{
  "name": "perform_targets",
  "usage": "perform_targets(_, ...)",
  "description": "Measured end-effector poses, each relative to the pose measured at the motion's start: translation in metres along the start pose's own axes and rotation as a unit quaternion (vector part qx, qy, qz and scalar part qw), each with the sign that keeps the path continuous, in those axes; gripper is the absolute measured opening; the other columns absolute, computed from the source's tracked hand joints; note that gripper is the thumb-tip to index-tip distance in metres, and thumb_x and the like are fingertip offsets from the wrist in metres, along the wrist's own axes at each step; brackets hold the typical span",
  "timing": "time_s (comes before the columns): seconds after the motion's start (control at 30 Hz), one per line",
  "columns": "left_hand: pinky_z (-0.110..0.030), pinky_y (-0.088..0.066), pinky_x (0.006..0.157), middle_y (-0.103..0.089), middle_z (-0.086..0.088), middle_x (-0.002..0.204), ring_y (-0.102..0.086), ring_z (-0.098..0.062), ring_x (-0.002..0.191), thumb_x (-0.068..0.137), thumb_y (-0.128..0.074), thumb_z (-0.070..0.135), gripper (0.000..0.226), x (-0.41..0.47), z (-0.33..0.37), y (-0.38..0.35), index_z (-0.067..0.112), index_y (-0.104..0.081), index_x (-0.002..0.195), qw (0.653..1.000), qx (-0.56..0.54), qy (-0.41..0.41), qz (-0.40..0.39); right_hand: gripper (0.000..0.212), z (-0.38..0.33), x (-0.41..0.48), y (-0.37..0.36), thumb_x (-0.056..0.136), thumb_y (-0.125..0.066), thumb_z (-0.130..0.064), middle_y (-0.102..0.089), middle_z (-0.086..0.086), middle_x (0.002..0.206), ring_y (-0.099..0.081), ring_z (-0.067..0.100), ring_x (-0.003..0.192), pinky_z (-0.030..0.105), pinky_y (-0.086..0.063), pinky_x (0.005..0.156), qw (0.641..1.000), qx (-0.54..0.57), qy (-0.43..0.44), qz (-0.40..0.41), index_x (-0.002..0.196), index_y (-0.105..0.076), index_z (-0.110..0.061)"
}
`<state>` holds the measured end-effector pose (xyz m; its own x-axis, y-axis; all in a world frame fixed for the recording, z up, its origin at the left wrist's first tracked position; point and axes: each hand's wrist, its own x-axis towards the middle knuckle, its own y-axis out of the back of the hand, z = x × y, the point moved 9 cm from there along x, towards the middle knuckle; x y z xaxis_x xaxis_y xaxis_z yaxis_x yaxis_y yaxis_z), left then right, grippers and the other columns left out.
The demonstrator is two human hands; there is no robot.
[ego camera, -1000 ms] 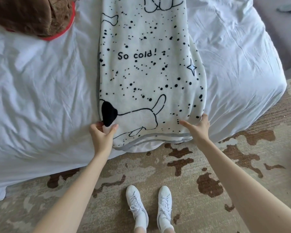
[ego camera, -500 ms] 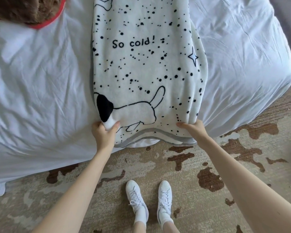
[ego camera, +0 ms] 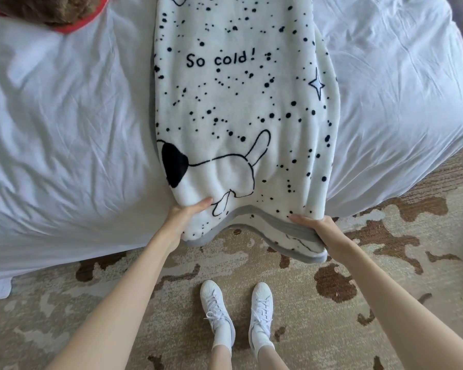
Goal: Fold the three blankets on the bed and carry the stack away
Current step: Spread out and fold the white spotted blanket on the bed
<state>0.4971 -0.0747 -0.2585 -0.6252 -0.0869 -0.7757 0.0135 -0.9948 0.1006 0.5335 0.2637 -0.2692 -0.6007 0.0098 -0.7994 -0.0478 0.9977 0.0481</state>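
White fleece blanket [ego camera: 241, 108] with black dots and a dog drawing lies lengthwise on the white-sheeted bed [ego camera: 64, 129], near end overhanging at 6 o'clock; left hand [ego camera: 183, 214] grips its 7 o'clock corner, fingers curled beneath; right hand [ego camera: 316, 225] grips the 5 o'clock corner likewise.

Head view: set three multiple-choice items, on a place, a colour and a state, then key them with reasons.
1. Where is the brown blanket? A on the carpet; B far left on the bed; C over the shoes.
2. What colour edges the spotted blanket? A red; B green; C grey.
3. What do the left hand and right hand do? A grip the spotted blanket's near edge; B hang idle; C lie flat on the sheet.
Key: B, it lies on the bed's far left; C, a grey band lines the hem; A, both clasp the hem.
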Motion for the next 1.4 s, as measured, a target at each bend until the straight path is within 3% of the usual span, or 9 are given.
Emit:
perform_targets(0.13,-0.032,-0.05,0.09,-0.075,0.015,0.102,-0.07,-0.004,0.095,0.045,-0.091,0.051,0.072,-0.007,0.006,0.002,0.03,-0.067,0.109,0.996,0.052,-0.014,-0.064,0.053,0.014,-0.015,0.008,0.066,-0.08,-0.032,-0.074,0.016,0.102,-0.072,0.031,0.087,0.039,-0.059,0.074,0.995,0.087,-0.014,-0.038,0.112,-0.067,-0.009)
perform_targets(0.3,-0.022,-0.049,0.08,-0.074,0.02,0.097,-0.068,0.005,0.09,0.062,-0.089,0.031,0.05,-0.004,0.025,0.01,0.024,-0.067,0.106,0.996,0.001,-0.082,0.019,0.046,0.012,-0.018,0.01,0.069,-0.075,-0.028,-0.074,0.012,0.096,-0.072,0.027,0.079,0.033,-0.058,0.062,0.985,0.166,-0.003,-0.045,0.11,-0.067,-0.01)
perform_targets(0.43,-0.042,-0.051,0.097,-0.073,-0.003,0.113,-0.068,-0.022,0.107,0.065,-0.087,0.032,0.06,0.005,0.012,-0.018,0.01,-0.067,0.117,0.996,-0.086,-0.002,-0.012,0.042,0.014,-0.008,0.013,0.074,-0.073,-0.016,-0.074,0.012,0.094,-0.071,0.027,0.078,0.036,-0.058,0.064,0.987,0.158,0.007,0.012,0.113,-0.064,-0.005)
perform_targets(0.6,-0.039,-0.054,0.089,-0.075,-0.006,0.105,-0.07,-0.028,0.102,0.06,-0.088,0.038,0.062,-0.004,0.011,-0.035,0.013,-0.069,0.113,0.996,-0.024,-0.006,-0.088,0.04,0.019,-0.01,0.015,0.077,-0.07,-0.01,-0.073,0.017,0.1,-0.07,0.032,0.084,0.039,-0.058,0.067,0.988,0.151,0.01,0.04,0.115,-0.063,-0.002)
perform_targets(0.77,-0.032,-0.037,0.091,-0.065,0.029,0.094,-0.054,-0.007,0.098,0.049,-0.084,0.054,0.065,-0.045,-0.003,-0.021,0.028,-0.062,0.105,0.989,0.102,0.033,-0.099,0.051,0.009,-0.043,0.011,0.071,-0.077,-0.018,-0.073,0.016,0.103,-0.072,0.03,0.087,0.037,-0.059,0.065,0.991,0.126,0.033,-0.001,0.117,-0.062,-0.004)
perform_targets(0.87,-0.036,-0.025,0.101,-0.052,0.03,0.092,-0.045,-0.002,0.096,0.049,-0.078,0.054,0.053,-0.075,-0.009,-0.023,0.035,-0.063,0.097,0.985,0.108,0.054,-0.12,0.052,0.0,-0.068,0.016,0.066,-0.08,-0.024,-0.074,0.016,0.099,-0.073,0.029,0.083,0.033,-0.058,0.062,0.989,0.141,0.035,-0.002,0.112,-0.065,-0.005)
perform_targets(0.97,-0.026,-0.037,0.082,-0.073,0.021,0.089,-0.06,-0.006,0.098,0.051,-0.079,0.043,0.053,-0.108,0.004,-0.02,0.028,-0.068,0.1,0.992,0.072,0.027,-0.104,0.044,-0.013,-0.096,0.023,0.065,-0.082,-0.023,-0.075,0.017,0.094,-0.073,0.031,0.079,0.033,-0.058,0.06,0.987,0.155,0.033,0.015,0.103,-0.069,-0.005)
perform_targets(1.13,-0.029,-0.043,0.071,-0.077,-0.001,0.089,-0.069,-0.02,0.084,0.055,-0.077,0.038,0.043,-0.172,0.051,-0.005,0.019,-0.074,0.094,0.998,0.004,0.023,-0.05,0.019,-0.056,-0.148,0.04,0.071,-0.079,-0.017,-0.075,0.015,0.079,-0.072,0.028,0.064,0.032,-0.057,0.052,0.984,0.165,0.022,0.062,0.086,-0.072,-0.006)
perform_targets(1.4,-0.026,-0.05,0.06,-0.077,-0.008,0.079,-0.073,-0.019,0.067,0.075,-0.075,0.031,0.018,-0.206,0.141,0.028,0.017,-0.08,0.085,0.997,-0.052,0.046,0.035,0.027,-0.157,-0.188,0.059,0.07,-0.081,-0.015,-0.075,0.012,0.075,-0.072,0.026,0.062,0.029,-0.056,0.051,0.982,0.163,-0.001,0.09,0.091,-0.07,-0.001)
